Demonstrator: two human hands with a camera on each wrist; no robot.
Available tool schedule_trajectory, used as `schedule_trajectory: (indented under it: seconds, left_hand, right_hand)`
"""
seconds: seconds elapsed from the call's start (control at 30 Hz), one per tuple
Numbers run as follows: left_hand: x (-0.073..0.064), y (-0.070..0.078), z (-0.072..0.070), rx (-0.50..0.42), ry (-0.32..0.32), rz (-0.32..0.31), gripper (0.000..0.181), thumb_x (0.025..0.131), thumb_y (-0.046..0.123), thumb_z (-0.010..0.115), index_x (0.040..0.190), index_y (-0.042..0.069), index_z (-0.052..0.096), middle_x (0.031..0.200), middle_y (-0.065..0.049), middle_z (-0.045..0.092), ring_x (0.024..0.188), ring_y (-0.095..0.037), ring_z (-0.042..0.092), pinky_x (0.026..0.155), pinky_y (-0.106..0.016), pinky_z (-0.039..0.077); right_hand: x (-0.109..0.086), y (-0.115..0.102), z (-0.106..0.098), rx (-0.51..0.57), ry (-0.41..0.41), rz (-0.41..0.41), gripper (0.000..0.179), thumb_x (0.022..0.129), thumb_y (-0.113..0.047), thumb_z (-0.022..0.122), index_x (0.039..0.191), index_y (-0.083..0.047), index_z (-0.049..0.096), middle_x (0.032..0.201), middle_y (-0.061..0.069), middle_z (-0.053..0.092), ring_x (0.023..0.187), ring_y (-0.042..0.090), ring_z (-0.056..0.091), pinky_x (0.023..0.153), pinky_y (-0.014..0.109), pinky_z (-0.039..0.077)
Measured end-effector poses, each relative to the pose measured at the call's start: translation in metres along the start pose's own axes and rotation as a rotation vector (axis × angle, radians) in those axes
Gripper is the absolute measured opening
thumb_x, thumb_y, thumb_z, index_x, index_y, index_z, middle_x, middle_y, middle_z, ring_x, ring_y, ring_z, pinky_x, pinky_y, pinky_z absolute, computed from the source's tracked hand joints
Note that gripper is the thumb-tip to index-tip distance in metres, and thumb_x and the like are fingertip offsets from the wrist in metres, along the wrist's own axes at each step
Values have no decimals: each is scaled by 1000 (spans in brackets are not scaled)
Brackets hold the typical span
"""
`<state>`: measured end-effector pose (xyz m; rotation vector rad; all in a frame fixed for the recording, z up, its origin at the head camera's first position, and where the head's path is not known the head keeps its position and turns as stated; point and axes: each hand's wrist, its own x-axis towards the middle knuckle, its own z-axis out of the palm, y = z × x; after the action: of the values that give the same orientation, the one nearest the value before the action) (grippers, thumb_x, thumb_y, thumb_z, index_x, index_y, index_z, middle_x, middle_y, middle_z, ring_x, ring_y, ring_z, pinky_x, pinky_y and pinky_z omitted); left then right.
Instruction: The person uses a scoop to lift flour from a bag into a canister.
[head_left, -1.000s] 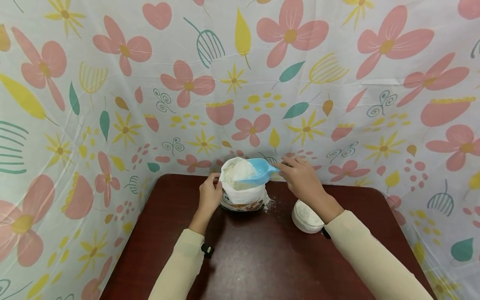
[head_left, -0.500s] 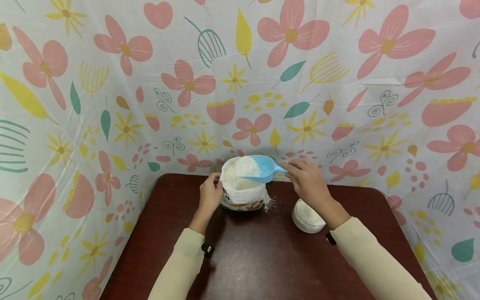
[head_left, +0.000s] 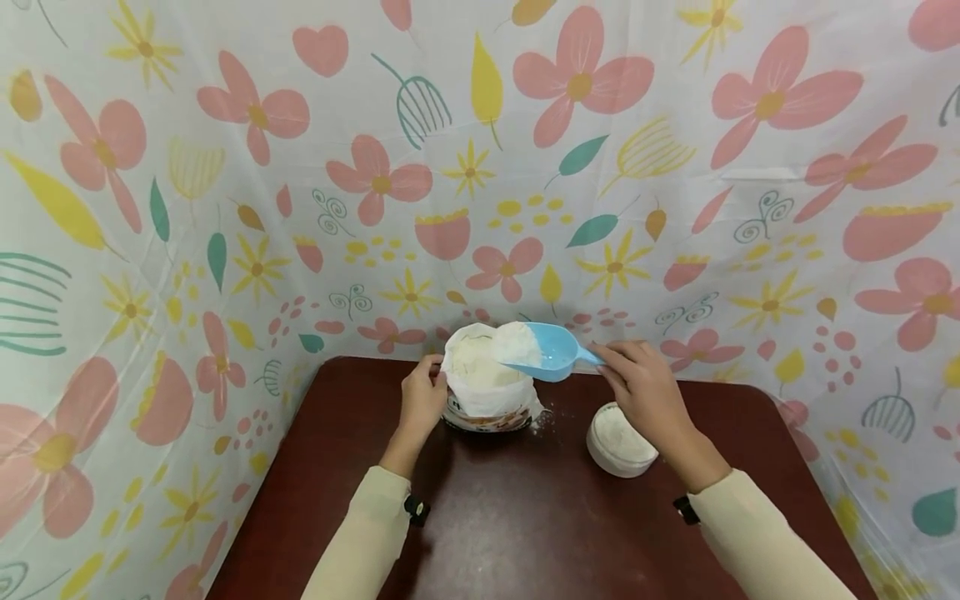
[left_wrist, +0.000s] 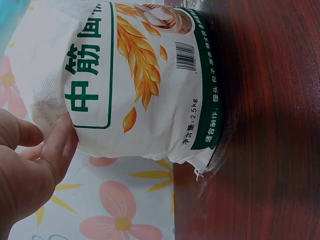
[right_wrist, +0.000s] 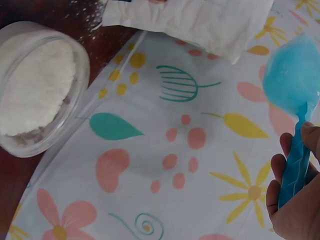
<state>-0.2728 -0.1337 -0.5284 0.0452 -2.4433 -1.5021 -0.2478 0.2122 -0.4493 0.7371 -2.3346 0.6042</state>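
Note:
A white flour bag [head_left: 491, 398], open at the top and full of white flour [head_left: 476, 360], stands at the back of the table. My left hand [head_left: 422, 398] holds its rolled-down rim on the left side. In the left wrist view, thumb and fingers [left_wrist: 62, 145] pinch that rim beside green lettering and a wheat print. My right hand [head_left: 645, 387] grips the handle of a light blue scoop [head_left: 557, 352], also seen in the right wrist view with fingers curled round the handle [right_wrist: 295, 167]. Heaped flour fills the scoop's front, over the bag's right edge.
Right of the bag, partly under the right forearm, sits a clear round container [head_left: 621, 442] with flour inside. Spilled flour [head_left: 546, 421] dusts the dark red-brown table [head_left: 525, 533] between them. A flowered cloth [head_left: 480, 167] hangs close behind the table.
The scoop has come up out of the flour and moved right with a heap on it, the right hand moving with it. My left hand stays at the bag's rim.

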Motion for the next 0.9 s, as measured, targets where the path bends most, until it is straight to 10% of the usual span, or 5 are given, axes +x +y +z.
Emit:
schedule_trajectory:
  seconds: [0.9]
  left_hand:
    - [-2,2,1,34,-5,-1,27,104,4,56,129,3,66,107,-14,71,77,-21,69,67,-34,63]
  right_hand:
    - [-76,48,-60,-136,36,26,47,73,6,86,117,-8,78,105,12,73,89,33,62,65,46,45]
